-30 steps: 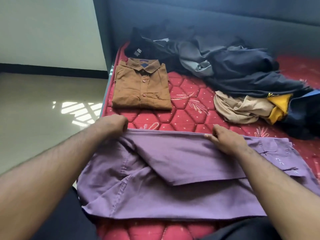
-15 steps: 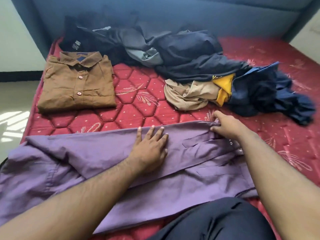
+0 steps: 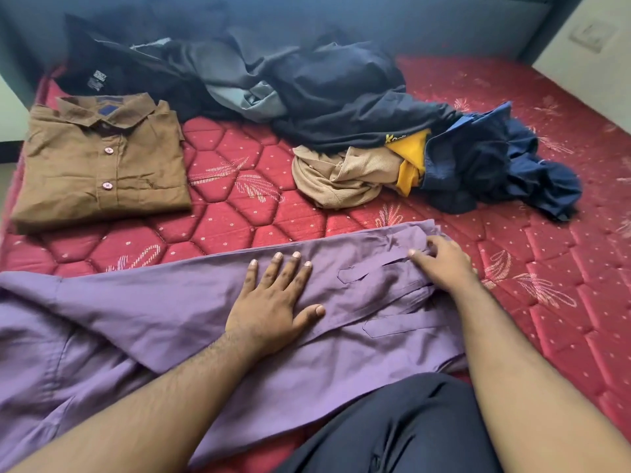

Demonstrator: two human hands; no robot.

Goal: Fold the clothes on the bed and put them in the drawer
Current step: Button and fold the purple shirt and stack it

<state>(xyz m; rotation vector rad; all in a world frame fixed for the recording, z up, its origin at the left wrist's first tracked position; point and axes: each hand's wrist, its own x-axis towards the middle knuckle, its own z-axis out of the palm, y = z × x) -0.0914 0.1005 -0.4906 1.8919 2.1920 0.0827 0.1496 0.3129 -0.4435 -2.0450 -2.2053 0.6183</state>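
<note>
Since half a second ago little is changing: the left hand [image 3: 273, 310] is still lying flat, fingers straight and spread, pressing the middle of the purple shirt [image 3: 164, 322] spread across the near edge of the bed [image 3: 239, 206]. The right hand [image 3: 440, 264] is still at the shirt's cuff end, its fingers curling onto the folded fabric. A folded brown shirt [image 3: 102, 162] is lying beyond, left of the unfolded clothes pile [image 3: 341, 107].
</note>
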